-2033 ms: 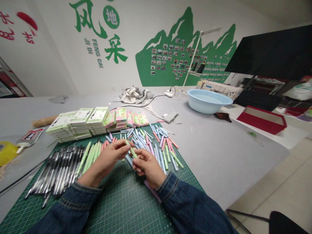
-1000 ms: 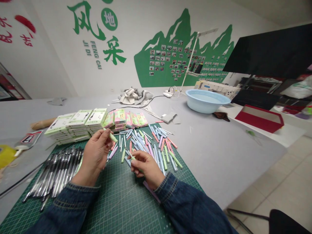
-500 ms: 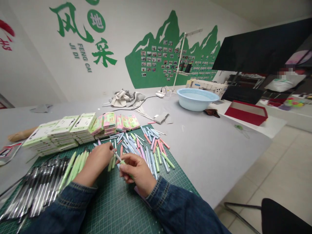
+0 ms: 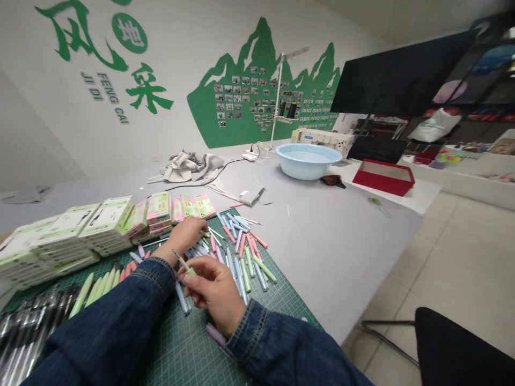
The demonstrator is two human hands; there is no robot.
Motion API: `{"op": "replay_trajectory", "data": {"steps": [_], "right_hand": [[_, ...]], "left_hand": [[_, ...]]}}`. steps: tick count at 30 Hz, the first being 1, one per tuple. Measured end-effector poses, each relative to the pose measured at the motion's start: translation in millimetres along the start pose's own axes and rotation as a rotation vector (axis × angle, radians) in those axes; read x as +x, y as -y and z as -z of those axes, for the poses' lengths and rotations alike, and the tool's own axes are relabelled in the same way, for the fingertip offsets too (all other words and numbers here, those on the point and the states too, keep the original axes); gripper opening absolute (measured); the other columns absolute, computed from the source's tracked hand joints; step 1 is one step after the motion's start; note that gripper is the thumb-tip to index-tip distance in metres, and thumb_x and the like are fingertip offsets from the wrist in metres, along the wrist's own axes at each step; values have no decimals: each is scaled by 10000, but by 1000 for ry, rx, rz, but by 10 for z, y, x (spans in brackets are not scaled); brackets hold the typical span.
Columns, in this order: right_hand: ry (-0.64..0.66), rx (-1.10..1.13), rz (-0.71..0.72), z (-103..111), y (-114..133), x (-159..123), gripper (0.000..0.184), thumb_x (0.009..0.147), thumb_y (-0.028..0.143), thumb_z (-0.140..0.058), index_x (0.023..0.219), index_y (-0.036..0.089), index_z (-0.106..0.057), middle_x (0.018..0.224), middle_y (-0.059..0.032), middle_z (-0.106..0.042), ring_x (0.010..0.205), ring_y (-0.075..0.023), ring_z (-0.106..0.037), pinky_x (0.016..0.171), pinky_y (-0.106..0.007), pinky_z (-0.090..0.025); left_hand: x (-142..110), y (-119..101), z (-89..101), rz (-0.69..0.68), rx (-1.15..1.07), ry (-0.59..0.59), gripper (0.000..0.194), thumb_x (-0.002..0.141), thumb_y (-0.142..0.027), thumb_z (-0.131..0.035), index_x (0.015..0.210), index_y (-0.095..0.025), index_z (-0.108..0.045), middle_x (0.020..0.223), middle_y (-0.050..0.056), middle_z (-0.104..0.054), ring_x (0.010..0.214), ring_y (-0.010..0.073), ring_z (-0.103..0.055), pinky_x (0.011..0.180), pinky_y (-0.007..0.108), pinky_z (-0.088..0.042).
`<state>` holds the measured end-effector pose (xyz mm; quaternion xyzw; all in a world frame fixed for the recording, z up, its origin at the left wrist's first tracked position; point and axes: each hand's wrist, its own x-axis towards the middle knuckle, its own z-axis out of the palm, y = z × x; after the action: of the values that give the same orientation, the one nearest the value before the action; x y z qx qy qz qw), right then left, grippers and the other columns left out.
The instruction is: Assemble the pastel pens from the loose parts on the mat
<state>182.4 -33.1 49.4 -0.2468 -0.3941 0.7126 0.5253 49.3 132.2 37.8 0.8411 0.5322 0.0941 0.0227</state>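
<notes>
The right hand pinches a slim green-trimmed pen between thumb and fingers, its tip jutting out to the hand's upper left. The left hand, curled above the loose pens on the green cutting mat, may hold something; I cannot tell.

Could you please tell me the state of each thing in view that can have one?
Left hand, curled over the loose pens.
Right hand, pinching a pen.
Pale green pen, held tilted, thin end out.
Loose pens, scattered on the cutting mat.
Stacked boxes, closed, in piles.
Basin, upright.
Red box, open on top.
</notes>
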Motion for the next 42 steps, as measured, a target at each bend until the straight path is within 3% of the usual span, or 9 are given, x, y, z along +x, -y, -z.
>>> {"op": "replay_trajectory", "data": {"steps": [6,10,14,18,22,29,35,42], "right_hand": [[1,-2,-32,-11,-23,-3,238,686,296,-707,882,167,-673,517,56,-531,378,-46,-361,354,-170,-222],[16,-22,-38,-8,-77,-7,237,698,311,-715,887,172,-679,526,54,-535,382,-46,-367,359,-172,-221],[7,-38,-46,3,-94,-8,242,704,325,-716,892,177,-681,528,53,-537,380,-44,-363,359,-170,-220],[-23,-67,-70,16,-105,-1,261,711,324,-710,925,177,-678,541,47,-543,386,-43,-362,351,-160,-211],[-64,-91,-88,20,-144,9,273,707,325,-722,928,176,-662,552,49,-544,396,-43,-381,353,-149,-221],[-23,-104,-81,14,-183,10,291,719,363,-722,926,171,-654,561,46,-543,394,-42,-368,341,-151,-188],[-16,-140,-86,12,-186,12,273,722,358,-714,913,171,-657,552,48,-535,400,-46,-373,344,-150,-199],[-29,-142,-98,7,-187,16,277,722,350,-714,920,168,-650,550,50,-537,404,-46,-381,347,-147,-208]], "left_hand": [[-80,-17,133,46,-20,-13,128,757,-275,-579,828,-241,-679,881,59,-701,914,225,-615,762,271,-419],[-315,-50,287,83,-119,-83,212,817,-382,-529,918,-245,-655,892,40,-712,822,205,-639,705,263,-422],[-697,-122,433,204,-690,-272,295,760,-445,-634,929,-205,-663,867,30,-702,753,179,-624,683,260,-442],[-1057,-181,532,365,-1318,-460,260,675,-336,-755,867,-196,-652,833,-5,-635,680,121,-565,613,221,-445],[-1258,-211,607,474,-1662,-508,249,621,-263,-804,809,-155,-683,698,-25,-560,629,81,-510,591,184,-442],[-1311,-303,695,376,-1649,-553,226,688,-326,-764,791,-133,-707,661,-12,-528,576,68,-430,497,175,-360],[-1297,-349,669,366,-1595,-511,236,705,-356,-745,803,-145,-705,697,-5,-551,596,79,-452,536,196,-374],[-1335,-421,658,303,-1327,-453,222,752,-380,-691,812,-167,-675,630,-26,-491,571,105,-408,530,220,-327]]}}
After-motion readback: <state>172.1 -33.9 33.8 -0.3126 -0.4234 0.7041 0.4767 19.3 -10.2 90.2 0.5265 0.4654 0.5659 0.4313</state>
